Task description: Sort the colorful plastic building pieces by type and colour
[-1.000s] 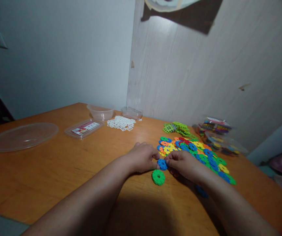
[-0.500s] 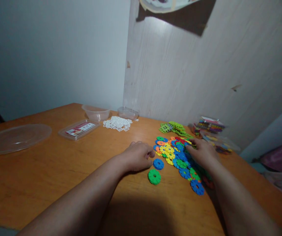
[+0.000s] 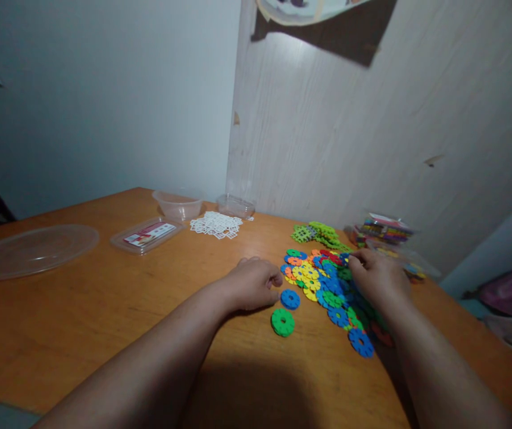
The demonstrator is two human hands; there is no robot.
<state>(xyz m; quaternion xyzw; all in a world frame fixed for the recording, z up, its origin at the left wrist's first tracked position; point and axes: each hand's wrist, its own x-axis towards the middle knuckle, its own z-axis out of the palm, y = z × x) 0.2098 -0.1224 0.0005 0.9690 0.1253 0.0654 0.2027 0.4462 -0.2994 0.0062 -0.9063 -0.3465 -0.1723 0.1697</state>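
A heap of flat plastic snowflake discs (image 3: 322,280) in blue, green, yellow, orange and red lies on the wooden table (image 3: 81,304). My right hand (image 3: 378,279) rests on the far right of the heap, fingertips pinched among the discs; whether it grips one is hidden. My left hand (image 3: 256,283) lies curled on the table, its fingertips next to a lone blue disc (image 3: 290,299). A lone green disc (image 3: 282,322) sits just in front of that one. Another blue disc (image 3: 361,343) lies by my right forearm.
Green square lattice pieces (image 3: 321,233) and white ones (image 3: 215,224) lie further back. Clear tubs (image 3: 178,204) (image 3: 236,206), a flat clear lid (image 3: 33,249) and a labelled box lid (image 3: 146,235) stand at the left and back. A clear box of coloured pieces (image 3: 385,229) sits by the wall.
My right hand let go of the blue disc beside my left hand and moved right and back onto the heap. My left hand stayed put.
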